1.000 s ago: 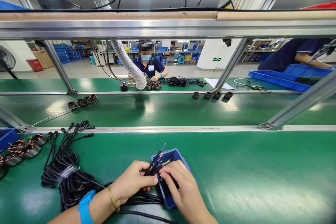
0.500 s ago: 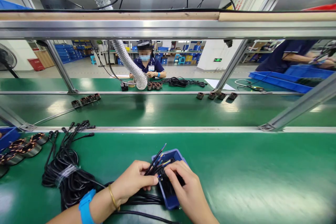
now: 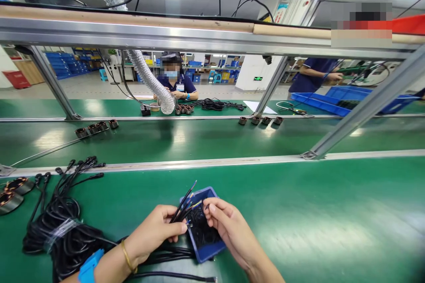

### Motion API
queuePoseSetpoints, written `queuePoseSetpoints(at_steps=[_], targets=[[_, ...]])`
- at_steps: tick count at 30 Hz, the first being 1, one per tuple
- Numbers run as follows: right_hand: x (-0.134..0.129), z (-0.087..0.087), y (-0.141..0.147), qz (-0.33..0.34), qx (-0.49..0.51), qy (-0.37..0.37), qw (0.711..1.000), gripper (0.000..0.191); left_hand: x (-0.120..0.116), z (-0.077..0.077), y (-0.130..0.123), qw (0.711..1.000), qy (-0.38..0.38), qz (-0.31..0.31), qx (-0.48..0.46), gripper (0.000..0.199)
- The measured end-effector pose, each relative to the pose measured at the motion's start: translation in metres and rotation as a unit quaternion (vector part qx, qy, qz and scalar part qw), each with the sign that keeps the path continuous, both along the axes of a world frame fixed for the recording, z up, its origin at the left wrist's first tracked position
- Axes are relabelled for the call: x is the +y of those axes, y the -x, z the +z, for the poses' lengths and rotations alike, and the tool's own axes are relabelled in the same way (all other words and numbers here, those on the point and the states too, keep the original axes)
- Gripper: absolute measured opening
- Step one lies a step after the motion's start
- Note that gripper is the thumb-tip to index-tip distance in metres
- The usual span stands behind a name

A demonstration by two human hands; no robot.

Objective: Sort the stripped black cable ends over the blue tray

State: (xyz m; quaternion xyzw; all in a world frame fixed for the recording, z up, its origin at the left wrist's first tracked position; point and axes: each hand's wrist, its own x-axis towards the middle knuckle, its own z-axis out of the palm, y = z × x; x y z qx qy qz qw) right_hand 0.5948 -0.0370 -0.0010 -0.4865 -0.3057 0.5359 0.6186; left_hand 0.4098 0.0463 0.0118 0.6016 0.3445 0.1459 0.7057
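Note:
My left hand (image 3: 158, 229) is closed around several black cables (image 3: 181, 208); their cut ends point up and away, with thin blue, yellow and other coloured wires showing. Just right of it, over a small blue bin (image 3: 210, 254), my right hand (image 3: 229, 227) pinches a small black piece (image 3: 207, 206) between thumb and fingertips. Its exact kind is too small to make out. Many short black pieces (image 3: 203, 233) lie inside the bin. Black cable lengths (image 3: 172, 254) run beneath my left wrist toward the bin.
A tied coil of black cables (image 3: 61, 230) lies at the left, its connectors pointing away. Copper-wound motor stators (image 3: 11, 201) stand beyond it. A metal frame post (image 3: 352, 110) slants up at the right. Across the bench sits a co-worker (image 3: 177, 84); another person (image 3: 312, 74) stands farther right.
My right hand has lifted slightly from the bin and turned, now showing a small black piece in its pinch. My left hand keeps its hold on the cables. The view has swung right.

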Motion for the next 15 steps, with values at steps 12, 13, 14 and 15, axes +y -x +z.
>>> queuePoseSetpoints(at_steps=[12,13,14,15], targets=[[-0.002,-0.005,0.006,-0.028,-0.451,-0.143,0.88,0.019,-0.003,0.009,0.001,1.0,0.021,0.006,-0.018,0.023],[-0.003,-0.004,0.009,-0.016,-0.442,-0.149,0.884,0.02,-0.003,0.009,0.001,0.999,0.022,0.005,-0.022,0.023],[-0.003,-0.002,0.011,-0.007,-0.439,-0.157,0.884,0.02,-0.003,0.008,0.0,0.999,0.024,0.005,-0.026,0.023],[-0.004,-0.002,0.014,-0.003,-0.442,-0.168,0.881,0.019,-0.003,0.007,0.0,0.999,0.026,0.005,-0.028,0.023]])
